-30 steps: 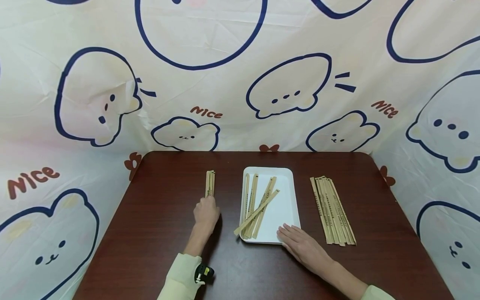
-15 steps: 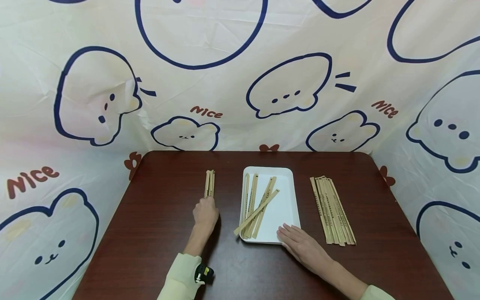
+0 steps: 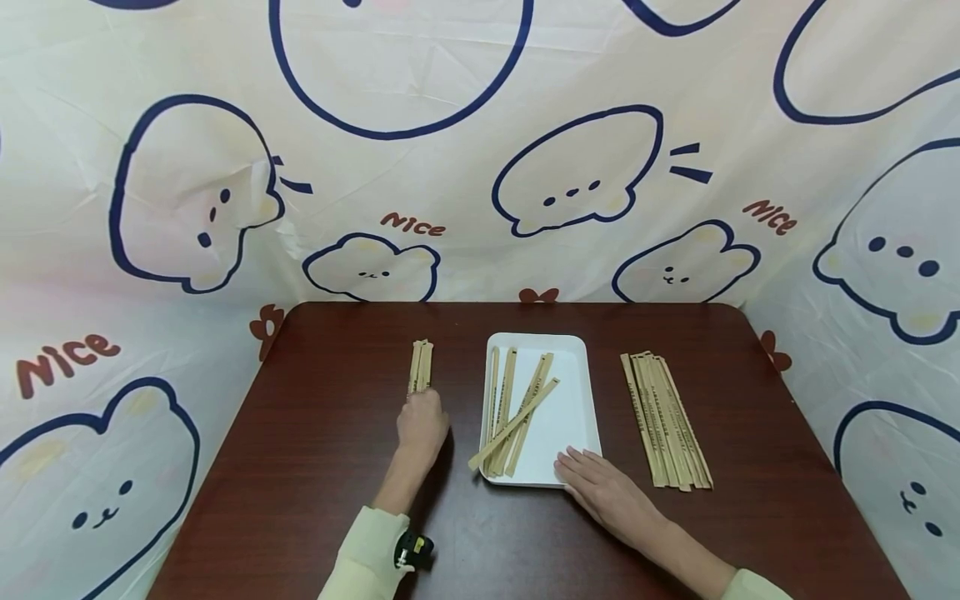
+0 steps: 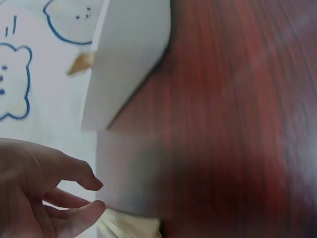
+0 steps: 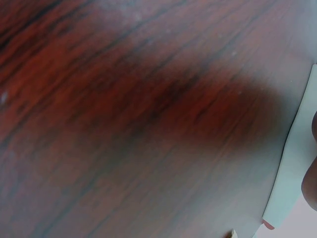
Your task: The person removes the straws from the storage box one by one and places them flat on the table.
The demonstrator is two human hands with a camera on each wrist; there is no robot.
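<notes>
In the head view my left hand (image 3: 422, 425) is at the near end of a small bundle of slim, tan paper-wrapped chopsticks (image 3: 421, 365) lying left of the tray. The left wrist view shows the thumb (image 4: 84, 174) apart from the fingers, with the bundle's end (image 4: 131, 225) just beyond the fingertips; the hand hides part of it. My right hand (image 3: 603, 492) lies with straight fingers on the near right corner of the white tray (image 3: 573, 400). Several wrapped chopsticks (image 3: 501, 417) are on the tray's left side, one lying crosswise over others with its end past the rim.
To the right of the tray lies a larger fanned pile of wrapped chopsticks (image 3: 667, 421). Everything stands on a dark brown wooden table (image 3: 315, 467). A cartoon-printed cloth (image 3: 465, 183) hangs around its back and sides.
My left hand has shifted slightly right, and the bundle's far end has moved a little with it. The right hand, the tray and the right pile have stayed put.
</notes>
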